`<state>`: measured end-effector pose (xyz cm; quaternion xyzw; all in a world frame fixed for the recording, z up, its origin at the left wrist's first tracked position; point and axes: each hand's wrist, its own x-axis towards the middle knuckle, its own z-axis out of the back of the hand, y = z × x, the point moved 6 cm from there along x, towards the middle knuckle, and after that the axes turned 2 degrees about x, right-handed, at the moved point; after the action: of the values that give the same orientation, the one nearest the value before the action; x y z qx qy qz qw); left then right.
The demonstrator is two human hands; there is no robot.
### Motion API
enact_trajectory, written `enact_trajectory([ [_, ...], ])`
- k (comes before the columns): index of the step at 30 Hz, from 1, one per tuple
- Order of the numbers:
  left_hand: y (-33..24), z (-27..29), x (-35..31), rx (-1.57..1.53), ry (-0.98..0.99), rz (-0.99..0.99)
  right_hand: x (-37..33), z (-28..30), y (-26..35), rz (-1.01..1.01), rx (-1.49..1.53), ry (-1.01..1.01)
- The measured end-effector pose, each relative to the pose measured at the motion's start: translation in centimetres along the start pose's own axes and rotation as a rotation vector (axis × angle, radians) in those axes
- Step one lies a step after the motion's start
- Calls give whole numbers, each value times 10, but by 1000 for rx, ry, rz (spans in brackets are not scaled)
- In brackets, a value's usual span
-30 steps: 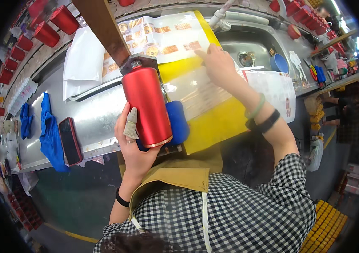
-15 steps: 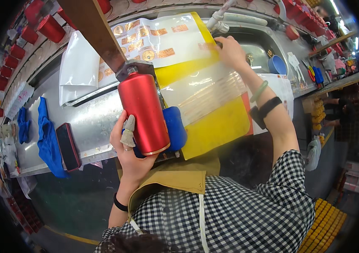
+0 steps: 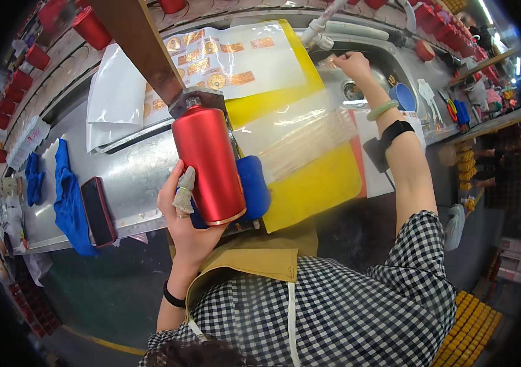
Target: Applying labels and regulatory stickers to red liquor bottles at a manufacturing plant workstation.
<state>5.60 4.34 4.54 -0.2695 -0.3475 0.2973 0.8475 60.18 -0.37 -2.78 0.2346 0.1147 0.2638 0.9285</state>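
A red metal bottle (image 3: 207,165) lies tilted in a holder, its neck against a metal bracket on a brown bar (image 3: 141,49). My left hand (image 3: 188,211) is wrapped around its lower left side, with a grey covering on one finger. Beside the bottle sits a blue pad (image 3: 253,188). My right hand (image 3: 353,66) reaches over the sink, its fingers pinching a small translucent decal (image 3: 329,63) with coppery print. White decal sheets (image 3: 254,67) with copper and gold prints lie on the bench, next to a yellow sheet (image 3: 315,183) under clear plastic.
The metal sink (image 3: 382,55) holds a blue cup (image 3: 402,96). A phone (image 3: 99,211) and blue cloth (image 3: 72,205) lie at left on the metal bench (image 3: 132,183). Red containers (image 3: 92,29) line the conveyor at the back. Scissors (image 3: 451,108) lie at right.
My right hand has lifted from the sheet and moved right over the sink, taking a copper-printed decal from the yellow sheet's edge. My left hand and the bottle have stayed put.
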Motion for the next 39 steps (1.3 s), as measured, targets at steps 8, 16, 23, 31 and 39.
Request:
enact_trajectory([
  [8, 4, 1, -2, -27, 35, -4, -20, -7, -40, -159, -504, 6],
  [16, 26, -11, -4, -330, 59, 166, -163, 31, 142, 655, -200, -154],
  [23, 32, -12, -8, -446, 78, 135, -283, 55, 249, 906, 99, 155],
  [31, 16, 3, 11, -326, 303, 133, -295, -5, 265, 950, 96, 385],
  [39, 28, -13, 45, -748, 160, 433, -290, -19, 269, 874, 74, 342],
])
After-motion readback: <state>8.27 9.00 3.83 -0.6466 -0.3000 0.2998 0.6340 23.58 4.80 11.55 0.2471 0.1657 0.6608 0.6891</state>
